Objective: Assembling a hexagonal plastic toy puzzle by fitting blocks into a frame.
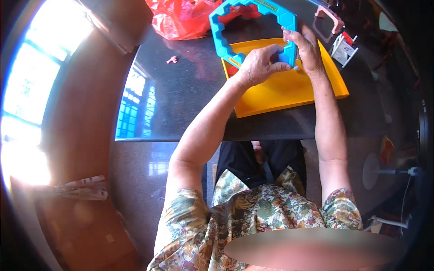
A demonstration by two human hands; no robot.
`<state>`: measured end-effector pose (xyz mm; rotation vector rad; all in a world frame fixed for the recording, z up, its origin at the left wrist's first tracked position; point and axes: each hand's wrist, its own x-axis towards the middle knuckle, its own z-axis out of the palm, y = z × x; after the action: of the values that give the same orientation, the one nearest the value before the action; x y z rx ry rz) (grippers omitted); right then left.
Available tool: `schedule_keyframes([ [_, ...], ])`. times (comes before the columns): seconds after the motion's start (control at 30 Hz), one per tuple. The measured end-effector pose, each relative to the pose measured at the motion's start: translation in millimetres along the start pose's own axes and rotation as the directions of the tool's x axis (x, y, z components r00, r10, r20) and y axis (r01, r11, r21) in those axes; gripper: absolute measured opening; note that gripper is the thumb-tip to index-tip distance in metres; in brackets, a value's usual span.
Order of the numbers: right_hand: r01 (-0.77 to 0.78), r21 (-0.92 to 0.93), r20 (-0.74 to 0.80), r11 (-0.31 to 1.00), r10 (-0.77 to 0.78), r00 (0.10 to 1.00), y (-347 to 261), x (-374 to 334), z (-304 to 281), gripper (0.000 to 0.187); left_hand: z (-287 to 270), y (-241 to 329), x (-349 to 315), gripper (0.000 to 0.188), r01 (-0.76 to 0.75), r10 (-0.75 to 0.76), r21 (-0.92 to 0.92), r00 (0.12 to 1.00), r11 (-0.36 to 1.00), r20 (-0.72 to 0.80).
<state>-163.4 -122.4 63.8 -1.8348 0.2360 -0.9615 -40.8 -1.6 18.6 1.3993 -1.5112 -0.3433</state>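
Note:
A bright blue plastic frame [220,43], many-sided with a zigzag inner edge, is raised above a yellow shallow tray [275,97] on the dark table. My left hand [262,65] is closed at the frame's lower right part; its fingertips are partly hidden. On the frame's right side, my right hand [308,52] grips with the thumb on the near face and the fingers behind. Under the frame's lower edge, a bit of red [232,71] shows inside the tray.
A red plastic bag [181,20] lies at the back left, with a small pink piece [172,59] nearer me. Right of the tray are a white rack-like piece [343,52] with a red part and a pink bracket-shaped piece [332,19]. The table's front edge [190,140] is close to my body.

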Motion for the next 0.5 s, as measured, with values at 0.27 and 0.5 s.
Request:
schedule_keyframes([
  [0.27, -0.060, 0.061, -0.269, 0.996, 0.074, 0.960, 39.9, 18.0, -16.7, 0.039, -20.6, 6.5, 12.4, 0.026, -0.287, 0.429, 0.384, 0.829, 0.877, -0.359],
  [0.5, 0.027, 0.180, -0.472, 0.983, 0.063, 0.879, 44.8, 17.6, -41.4, 0.031, -132.7, -50.2, 92.6, 0.019, -0.121, 0.412, 0.577, 0.816, 0.808, -0.405],
])
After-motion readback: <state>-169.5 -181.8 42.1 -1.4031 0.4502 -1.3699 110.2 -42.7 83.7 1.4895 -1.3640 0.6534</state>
